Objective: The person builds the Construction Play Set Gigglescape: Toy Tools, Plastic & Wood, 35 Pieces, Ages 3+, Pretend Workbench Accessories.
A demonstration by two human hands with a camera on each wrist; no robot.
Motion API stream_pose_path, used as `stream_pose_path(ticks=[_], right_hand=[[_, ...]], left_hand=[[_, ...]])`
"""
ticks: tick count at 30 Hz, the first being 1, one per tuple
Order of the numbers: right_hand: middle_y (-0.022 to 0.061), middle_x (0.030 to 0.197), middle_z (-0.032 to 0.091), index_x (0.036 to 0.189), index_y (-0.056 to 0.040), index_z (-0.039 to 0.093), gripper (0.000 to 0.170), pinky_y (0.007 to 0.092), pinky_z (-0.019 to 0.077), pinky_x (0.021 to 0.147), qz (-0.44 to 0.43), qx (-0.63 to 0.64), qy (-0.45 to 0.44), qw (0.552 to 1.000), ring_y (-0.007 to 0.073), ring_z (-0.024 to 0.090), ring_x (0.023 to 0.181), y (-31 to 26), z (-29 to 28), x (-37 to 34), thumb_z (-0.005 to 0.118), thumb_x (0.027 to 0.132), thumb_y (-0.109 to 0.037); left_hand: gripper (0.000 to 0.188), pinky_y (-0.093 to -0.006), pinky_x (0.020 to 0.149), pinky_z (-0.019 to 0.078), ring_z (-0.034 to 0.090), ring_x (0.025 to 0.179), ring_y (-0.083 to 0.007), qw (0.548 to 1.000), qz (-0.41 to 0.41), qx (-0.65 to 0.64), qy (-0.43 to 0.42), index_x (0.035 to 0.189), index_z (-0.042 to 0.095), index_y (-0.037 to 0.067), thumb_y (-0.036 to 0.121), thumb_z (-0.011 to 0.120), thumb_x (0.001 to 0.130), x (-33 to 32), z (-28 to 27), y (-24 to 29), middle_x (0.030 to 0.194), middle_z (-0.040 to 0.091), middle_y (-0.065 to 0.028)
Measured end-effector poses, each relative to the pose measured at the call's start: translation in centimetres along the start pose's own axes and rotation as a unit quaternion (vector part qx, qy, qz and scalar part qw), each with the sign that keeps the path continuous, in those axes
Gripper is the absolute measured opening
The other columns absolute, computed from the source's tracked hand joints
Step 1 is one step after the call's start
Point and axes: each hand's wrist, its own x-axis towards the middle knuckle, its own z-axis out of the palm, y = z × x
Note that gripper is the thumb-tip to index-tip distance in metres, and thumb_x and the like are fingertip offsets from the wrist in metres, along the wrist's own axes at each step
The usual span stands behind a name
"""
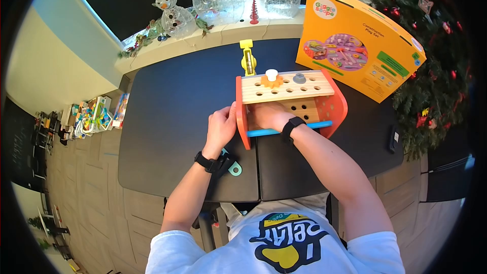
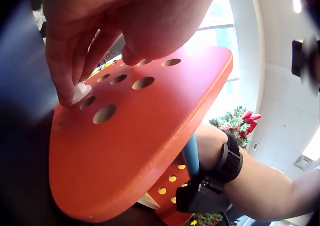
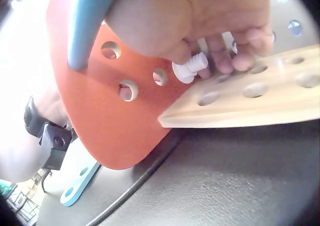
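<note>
A wooden toy bench with red side panels (image 1: 241, 116) and a pegged top (image 1: 289, 89) stands on the table. My left hand (image 1: 221, 127) is at the outer face of its left panel; in the left wrist view the fingers pinch a white piece (image 2: 81, 92) against the holed red panel (image 2: 145, 121). Under the top, my right hand (image 1: 269, 114) reaches in over the blue rod (image 1: 264, 132). The right wrist view shows that hand (image 3: 200, 21) with fingers curled around a threaded white screw (image 3: 191, 69), close to the red panel and the holed wooden board (image 3: 250, 93).
A yellow toy piece (image 1: 247, 60) stands behind the bench. The orange box (image 1: 355, 40) is upright at the back right, beside a decorated tree (image 1: 431, 50). A teal piece (image 1: 235, 168) lies near my left wrist, and a black device (image 1: 393, 139) at the right edge.
</note>
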Motion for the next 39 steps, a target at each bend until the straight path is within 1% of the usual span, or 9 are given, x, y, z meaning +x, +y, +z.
stream_pose_path(ticks=[12, 18, 22, 24, 26, 28, 29, 33, 39], right_hand=[[0.0246, 0.119, 0.067, 0.127, -0.0009, 0.062, 0.037, 0.0508, 0.0517, 0.096, -0.048, -0.039, 0.082, 0.995, 0.0406, 0.065, 0.112, -0.1, -3.5, -7.3, 0.051, 0.103, -0.028], [0.0200, 0.104, 0.069, 0.109, 0.0006, 0.068, 0.022, 0.0424, 0.0556, 0.082, -0.140, 0.106, 0.212, 0.961, 0.0352, 0.069, 0.096, -0.4, -9.3, -16.3, 0.064, 0.097, -0.018], [0.0178, 0.094, 0.068, 0.108, 0.0009, 0.070, 0.023, 0.0383, 0.0540, 0.078, -0.082, 0.007, 0.453, 0.888, 0.0301, 0.070, 0.084, 3.7, -12.6, -17.2, 0.067, 0.097, -0.018], [0.0199, 0.102, 0.069, 0.114, 0.0022, 0.069, 0.034, 0.0367, 0.0533, 0.078, 0.038, 0.036, 0.444, 0.894, 0.0310, 0.070, 0.086, 6.4, -14.0, -16.8, 0.064, 0.100, -0.028], [0.0193, 0.119, 0.070, 0.129, 0.0017, 0.063, 0.057, 0.0391, 0.0579, 0.077, 0.152, 0.145, 0.293, 0.933, 0.0266, 0.072, 0.094, 9.6, -14.7, -15.6, 0.046, 0.107, -0.048], [0.0182, 0.124, 0.070, 0.136, 0.0001, 0.059, 0.067, 0.0402, 0.0608, 0.074, 0.247, 0.352, 0.123, 0.894, 0.0228, 0.072, 0.096, 10.6, -15.2, -14.5, 0.037, 0.108, -0.056], [0.0142, 0.123, 0.070, 0.143, -0.0033, 0.053, 0.071, 0.0400, 0.0632, 0.068, 0.211, 0.399, 0.054, 0.891, 0.0175, 0.073, 0.096, 11.9, -14.8, -13.8, 0.029, 0.109, -0.061], [0.0132, 0.119, 0.070, 0.144, -0.0043, 0.054, 0.067, 0.0315, 0.0618, 0.070, 0.099, 0.466, 0.048, 0.878, 0.0164, 0.073, 0.096, 16.2, -11.6, -10.4, 0.031, 0.110, -0.057], [0.0112, 0.126, 0.067, 0.147, -0.0050, 0.051, 0.058, 0.0341, 0.0582, 0.085, 0.027, 0.514, 0.088, 0.853, 0.0161, 0.067, 0.107, 11.7, -11.7, -12.0, 0.038, 0.111, -0.047]], left_hand=[[0.064, -0.0345, 0.082, 0.0572, 0.074, 0.085, -0.0227, 0.997, -0.040, -0.022, -0.064, 0.115, 0.074, -0.003, 0.055, 0.046, 0.107, 0.1, -1.0, 0.8, 0.096, 0.078, -0.0156], [0.078, -0.0371, 0.085, 0.0578, 0.068, 0.108, -0.0264, 0.973, -0.120, -0.148, -0.132, 0.135, 0.065, 0.000, 0.068, 0.046, 0.102, 1.6, -1.2, -0.6, 0.122, 0.070, -0.0191], [0.090, -0.0430, 0.088, 0.0577, 0.061, 0.122, -0.0322, 0.953, -0.174, -0.156, -0.195, 0.149, 0.052, 0.001, 0.076, 0.038, 0.099, 1.8, -2.7, 2.4, 0.143, 0.057, -0.0205], [0.094, -0.0459, 0.089, 0.0571, 0.059, 0.125, -0.0342, 0.948, -0.191, -0.143, -0.211, 0.152, 0.048, 0.002, 0.078, 0.035, 0.099, 2.1, -3.0, 3.4, 0.147, 0.054, -0.0205], [0.093, -0.0482, 0.091, 0.0562, 0.061, 0.123, -0.0337, 0.945, -0.196, -0.125, -0.232, 0.152, 0.048, 0.003, 0.078, 0.034, 0.099, 2.2, -3.4, 4.8, 0.146, 0.055, -0.0208], [0.092, -0.0489, 0.093, 0.0551, 0.062, 0.121, -0.0328, 0.940, -0.201, -0.121, -0.246, 0.150, 0.050, 0.003, 0.077, 0.034, 0.099, 2.2, -3.4, 6.0, 0.144, 0.057, -0.0206], [0.090, -0.0485, 0.094, 0.0544, 0.063, 0.120, -0.0322, 0.938, -0.203, -0.128, -0.249, 0.149, 0.052, 0.003, 0.076, 0.034, 0.100, 2.2, -3.3, 6.5, 0.142, 0.059, -0.0202], [0.078, -0.0426, 0.098, 0.0526, 0.065, 0.117, -0.0272, 0.943, -0.175, -0.199, -0.201, 0.141, 0.059, -0.001, 0.066, 0.039, 0.105, 2.6, -2.2, 5.3, 0.134, 0.065, -0.0179], [0.061, -0.0335, 0.105, 0.0470, 0.063, 0.118, -0.0188, 0.938, -0.065, -0.314, -0.135, 0.143, 0.054, -0.008, 0.042, 0.051, 0.108, 2.2, -3.4, 4.2, 0.133, 0.065, -0.0146]])
